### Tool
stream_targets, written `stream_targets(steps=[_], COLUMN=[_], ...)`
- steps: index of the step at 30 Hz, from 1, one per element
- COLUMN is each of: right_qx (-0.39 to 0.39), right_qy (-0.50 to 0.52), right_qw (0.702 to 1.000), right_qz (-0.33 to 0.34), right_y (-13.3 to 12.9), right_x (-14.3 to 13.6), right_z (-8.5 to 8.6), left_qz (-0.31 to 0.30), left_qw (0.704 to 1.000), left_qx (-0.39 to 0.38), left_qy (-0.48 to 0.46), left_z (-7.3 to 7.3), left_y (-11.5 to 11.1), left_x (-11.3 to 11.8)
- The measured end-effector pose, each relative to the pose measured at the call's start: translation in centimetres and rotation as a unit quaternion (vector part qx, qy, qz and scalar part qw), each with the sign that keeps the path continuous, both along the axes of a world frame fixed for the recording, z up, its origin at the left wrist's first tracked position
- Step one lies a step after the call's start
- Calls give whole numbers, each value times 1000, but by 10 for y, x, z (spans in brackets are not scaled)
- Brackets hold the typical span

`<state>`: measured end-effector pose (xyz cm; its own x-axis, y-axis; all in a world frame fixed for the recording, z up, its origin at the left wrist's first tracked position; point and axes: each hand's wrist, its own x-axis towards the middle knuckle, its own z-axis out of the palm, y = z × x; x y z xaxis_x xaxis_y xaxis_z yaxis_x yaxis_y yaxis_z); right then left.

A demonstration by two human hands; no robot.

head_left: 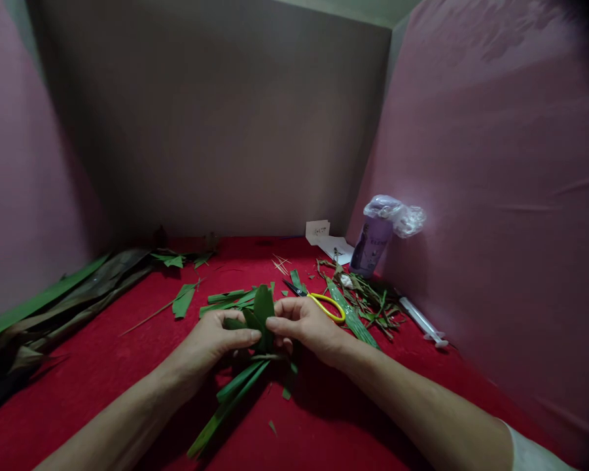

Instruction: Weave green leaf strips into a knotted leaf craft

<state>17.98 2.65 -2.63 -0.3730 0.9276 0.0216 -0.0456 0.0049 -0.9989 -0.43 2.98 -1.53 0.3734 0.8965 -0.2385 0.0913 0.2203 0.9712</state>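
Observation:
A bundle of folded green leaves (264,309) stands upright between my two hands, its pointed tips up and long strips trailing toward me. My left hand (220,335) pinches its left side, thumb laid across the front. From the right, my right hand (302,324) grips the same bundle between thumb and fingers. A thin tie seems to cross the bundle below my fingers. Just behind my right hand lie scissors with yellow handles (331,307), their dark blades pointing left. Cut leaf strips (230,298) lie behind my left hand.
A purple cup with plastic wrap (370,245) stands at the back right, near white paper (338,248). Twigs and stems (373,297), a syringe (425,324) and toothpicks (281,263) lie on the red cloth (142,386). Long dried leaves (78,301) run along the left wall.

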Motion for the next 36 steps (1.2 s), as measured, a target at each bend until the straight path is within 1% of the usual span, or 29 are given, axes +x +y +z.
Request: stream_targets(steps=[4,8,18,23,26,31,36], right_qx=[-8,-16,-25,-27,-24,-20,-14], right_qy=[-6,-6,7,6,4,1,0], right_qw=[1000,1000,999,1000,1000,999,999], right_qz=[4,-5,-33,-2,15,24,35], right_y=[1,1,-1,2,4,5,6], right_x=[1,1,0,2,2,3,4], right_z=[1,3,5,1,-1,-3,-3], left_qz=[19,22,8,2,-2,-4,6], left_qw=[1000,1000,1000,1000,1000,1000,999], left_qx=[-4,-8,2,1,10,8,6], left_qy=[4,7,11,10,4,-29,-53], left_z=[5,8,5,5,2,-4,-4], left_y=[-2,-3,-2,-1,2,7,7], left_x=[3,4,1,1,0,-2,-4])
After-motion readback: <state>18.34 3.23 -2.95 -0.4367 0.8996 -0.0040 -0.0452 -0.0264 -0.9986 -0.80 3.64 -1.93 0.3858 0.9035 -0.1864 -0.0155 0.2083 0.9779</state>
